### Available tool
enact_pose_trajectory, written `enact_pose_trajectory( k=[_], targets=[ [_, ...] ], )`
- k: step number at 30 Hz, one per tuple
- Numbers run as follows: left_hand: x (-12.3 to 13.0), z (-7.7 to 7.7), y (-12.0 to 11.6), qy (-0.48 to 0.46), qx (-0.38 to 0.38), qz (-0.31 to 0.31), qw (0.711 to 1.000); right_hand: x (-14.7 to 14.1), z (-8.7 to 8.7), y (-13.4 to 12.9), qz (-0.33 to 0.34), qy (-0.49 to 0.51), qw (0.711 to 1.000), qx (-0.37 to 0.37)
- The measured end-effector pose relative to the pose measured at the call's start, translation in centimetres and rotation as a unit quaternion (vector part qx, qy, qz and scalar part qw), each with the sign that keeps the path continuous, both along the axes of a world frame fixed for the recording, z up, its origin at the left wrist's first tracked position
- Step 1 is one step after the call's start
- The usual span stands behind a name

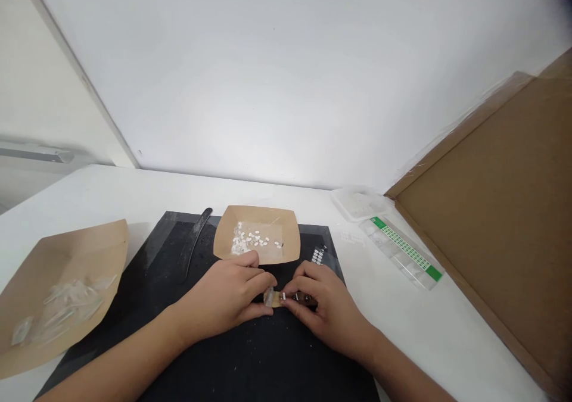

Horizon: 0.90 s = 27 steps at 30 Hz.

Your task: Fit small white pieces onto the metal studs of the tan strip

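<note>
A small strip (277,299), tan in the middle and darker brown to the right, lies low over the black mat (268,354) between my hands. My left hand (235,292) pinches its left end, where a bit of clear film shows at the fingertips. The fingers of my right hand (328,307) close round the dark right part, close to a tiny white piece (283,295) on the strip. Just beyond them, a brown paper tray (292,223) holds many small white oval pieces (241,244). What the strip is exactly, I cannot make out.
At left a larger paper tray (111,241) holds clear plastic bits (67,309). A dark curved stick (196,241) lies on the mat, and a sheet of white ovals (317,255) at its right. Farther right are a green-marked clear strip (404,250), a whitish tray (357,204) and cardboard (500,211).
</note>
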<state>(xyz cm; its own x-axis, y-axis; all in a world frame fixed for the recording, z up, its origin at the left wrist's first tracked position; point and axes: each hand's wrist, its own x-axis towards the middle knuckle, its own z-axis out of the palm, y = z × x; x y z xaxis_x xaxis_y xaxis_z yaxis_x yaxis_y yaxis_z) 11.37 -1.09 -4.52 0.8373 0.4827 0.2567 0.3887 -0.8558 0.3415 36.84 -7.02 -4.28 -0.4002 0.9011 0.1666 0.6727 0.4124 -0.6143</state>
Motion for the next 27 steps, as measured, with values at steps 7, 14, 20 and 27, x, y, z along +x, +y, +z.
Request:
enact_pose_trajectory(
  k=[7, 14, 20, 27],
  targets=[
    [0.03, 0.02, 0.05, 0.002, 0.016, -0.004, 1.0, 0.24, 0.11, 0.03, -0.001, -0.004, 1.0, 0.0],
    [0.06, -0.13, 0.05, 0.006, 0.018, -0.004, 1.0, 0.3, -0.42, 0.01, 0.001, 0.013, 1.0, -0.003],
    [0.07, 0.17, -0.11, 0.008, 0.01, -0.008, 1.0, 0.17, -0.38, -0.14, -0.005, 0.011, 1.0, -0.009],
    [-0.01, -0.14, -0.2, 0.006, 0.003, 0.001, 1.0, 0.14, -0.54, -0.19, 0.002, 0.002, 1.0, -0.007]
  ],
)
